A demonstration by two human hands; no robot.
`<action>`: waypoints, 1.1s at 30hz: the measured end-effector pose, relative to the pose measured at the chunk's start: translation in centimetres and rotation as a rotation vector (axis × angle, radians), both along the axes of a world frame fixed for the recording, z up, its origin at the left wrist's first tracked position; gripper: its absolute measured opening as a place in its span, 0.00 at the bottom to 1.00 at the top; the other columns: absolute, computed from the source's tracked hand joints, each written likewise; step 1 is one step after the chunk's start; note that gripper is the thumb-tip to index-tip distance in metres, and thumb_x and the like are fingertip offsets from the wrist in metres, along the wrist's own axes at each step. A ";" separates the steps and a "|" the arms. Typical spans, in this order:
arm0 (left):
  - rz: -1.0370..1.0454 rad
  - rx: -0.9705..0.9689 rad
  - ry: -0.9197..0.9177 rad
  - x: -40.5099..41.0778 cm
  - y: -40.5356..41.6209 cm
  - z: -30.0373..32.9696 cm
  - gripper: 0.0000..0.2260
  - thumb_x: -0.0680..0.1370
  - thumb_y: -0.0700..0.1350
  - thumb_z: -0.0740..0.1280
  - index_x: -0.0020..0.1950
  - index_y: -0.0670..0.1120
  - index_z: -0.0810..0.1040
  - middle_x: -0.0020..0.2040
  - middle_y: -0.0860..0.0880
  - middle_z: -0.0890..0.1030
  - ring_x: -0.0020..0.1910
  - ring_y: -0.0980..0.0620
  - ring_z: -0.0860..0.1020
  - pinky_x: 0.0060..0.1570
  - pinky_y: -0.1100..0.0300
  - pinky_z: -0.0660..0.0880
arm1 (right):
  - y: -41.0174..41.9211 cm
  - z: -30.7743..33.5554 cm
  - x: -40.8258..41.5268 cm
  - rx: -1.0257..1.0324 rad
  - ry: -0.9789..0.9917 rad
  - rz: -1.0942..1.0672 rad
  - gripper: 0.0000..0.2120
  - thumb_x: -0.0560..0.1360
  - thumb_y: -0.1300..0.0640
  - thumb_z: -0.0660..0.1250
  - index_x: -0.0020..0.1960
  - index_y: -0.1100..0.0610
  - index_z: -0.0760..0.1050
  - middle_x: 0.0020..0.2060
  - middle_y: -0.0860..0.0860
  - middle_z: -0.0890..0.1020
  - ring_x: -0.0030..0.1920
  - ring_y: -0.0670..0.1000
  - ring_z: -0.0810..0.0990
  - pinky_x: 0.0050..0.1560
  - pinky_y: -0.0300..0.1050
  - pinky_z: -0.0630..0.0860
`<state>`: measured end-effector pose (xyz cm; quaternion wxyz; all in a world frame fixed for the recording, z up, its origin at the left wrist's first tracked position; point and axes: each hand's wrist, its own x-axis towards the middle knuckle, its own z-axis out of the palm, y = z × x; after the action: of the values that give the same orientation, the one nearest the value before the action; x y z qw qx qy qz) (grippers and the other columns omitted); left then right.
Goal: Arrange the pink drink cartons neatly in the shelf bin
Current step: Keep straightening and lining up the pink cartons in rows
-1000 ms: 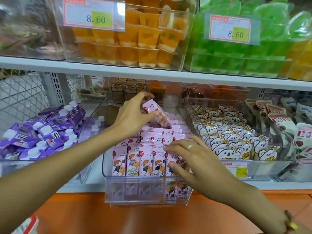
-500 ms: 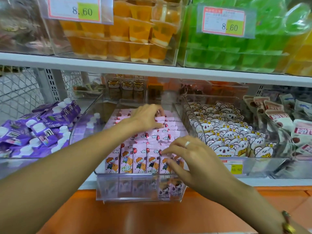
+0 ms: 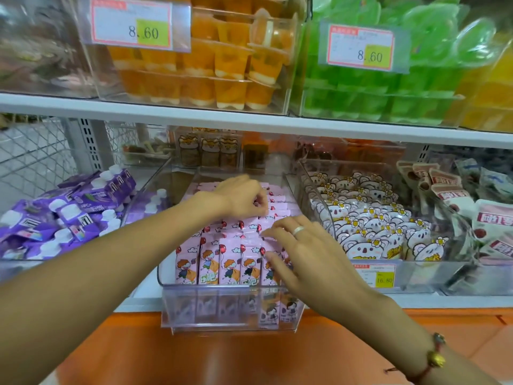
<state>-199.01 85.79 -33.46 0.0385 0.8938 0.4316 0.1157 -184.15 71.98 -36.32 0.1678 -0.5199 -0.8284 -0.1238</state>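
Rows of pink drink cartons [image 3: 229, 263] with a cartoon child and red balloon stand upright in a clear shelf bin [image 3: 230, 325] on the lower shelf. My left hand [image 3: 242, 196] reaches over the back rows, its fingers curled down and pinching the top of a pink carton there. At the front right of the bin, my right hand [image 3: 306, 255], wearing a ring, lies with spread fingers touching the carton tops. Two cartons at the front right corner sit lower than the rest, behind the bin's front wall.
A bin of purple pouches [image 3: 69, 215] stands to the left and a bin of koala packs [image 3: 369, 226] to the right. The white shelf board [image 3: 249, 120] above carries orange jelly cups [image 3: 222, 65] and green ones [image 3: 388, 79]. An orange ledge [image 3: 222, 357] runs below.
My left hand has brought the lifted pink carton down into the back rows. My right hand has stayed on the front right cartons.
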 end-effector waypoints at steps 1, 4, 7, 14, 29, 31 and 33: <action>-0.007 -0.010 -0.035 0.0 0.0 0.0 0.06 0.77 0.48 0.68 0.49 0.48 0.83 0.50 0.52 0.83 0.49 0.53 0.77 0.49 0.55 0.73 | 0.1 0.0 -0.2 0.003 -0.027 -0.009 0.14 0.78 0.49 0.60 0.60 0.53 0.77 0.52 0.49 0.80 0.54 0.52 0.76 0.50 0.46 0.70; 0.032 -0.050 -0.165 0.1 -0.1 0.2 0.04 0.78 0.45 0.67 0.48 0.47 0.81 0.49 0.52 0.81 0.49 0.53 0.77 0.47 0.59 0.70 | 0.2 -0.1 -0.3 0.007 -0.086 -0.026 0.16 0.78 0.48 0.59 0.61 0.53 0.77 0.52 0.48 0.81 0.53 0.51 0.77 0.51 0.46 0.70; 0.147 -0.089 -0.467 0.1 -0.6 0.5 0.06 0.80 0.45 0.63 0.52 0.45 0.77 0.52 0.47 0.81 0.51 0.47 0.79 0.53 0.50 0.76 | 0.3 0.0 -0.3 -0.004 -0.076 -0.022 0.16 0.78 0.49 0.60 0.62 0.52 0.77 0.52 0.48 0.81 0.53 0.51 0.77 0.52 0.44 0.68; 0.326 0.022 -1.202 -0.7 -4.1 -0.1 0.06 0.81 0.44 0.61 0.56 0.44 0.73 0.54 0.46 0.79 0.48 0.55 0.77 0.41 0.70 0.74 | 0.6 -0.1 0.0 -0.026 -0.072 0.017 0.18 0.79 0.47 0.58 0.66 0.51 0.73 0.57 0.47 0.79 0.57 0.51 0.73 0.54 0.44 0.64; 0.261 -0.303 -1.512 -4.5 -12.4 -0.5 0.07 0.79 0.47 0.65 0.54 0.47 0.80 0.44 0.52 0.85 0.43 0.60 0.83 0.38 0.68 0.78 | -0.5 2.1 -3.2 -0.313 0.753 0.105 0.18 0.77 0.45 0.62 0.66 0.45 0.70 0.55 0.39 0.75 0.55 0.38 0.73 0.55 0.32 0.69; 0.223 -0.352 -1.513 -4.6 -12.6 -0.4 0.08 0.79 0.47 0.65 0.55 0.47 0.80 0.43 0.55 0.85 0.45 0.61 0.83 0.41 0.68 0.79 | -0.4 2.2 -3.7 -0.369 0.861 0.135 0.10 0.77 0.50 0.64 0.58 0.42 0.73 0.49 0.40 0.78 0.49 0.36 0.76 0.47 0.26 0.71; 0.191 -0.373 -1.509 -4.7 -12.7 -0.4 0.09 0.79 0.48 0.65 0.56 0.48 0.79 0.47 0.55 0.85 0.48 0.62 0.82 0.44 0.67 0.79 | -0.1 2.3 -3.9 -0.453 1.027 0.136 0.08 0.76 0.52 0.66 0.54 0.42 0.73 0.47 0.42 0.80 0.45 0.35 0.78 0.44 0.27 0.74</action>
<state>-203.75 73.13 -33.89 0.4611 0.5112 0.3759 0.6203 -188.04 71.87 -34.01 0.4412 -0.4817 -0.6780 0.3369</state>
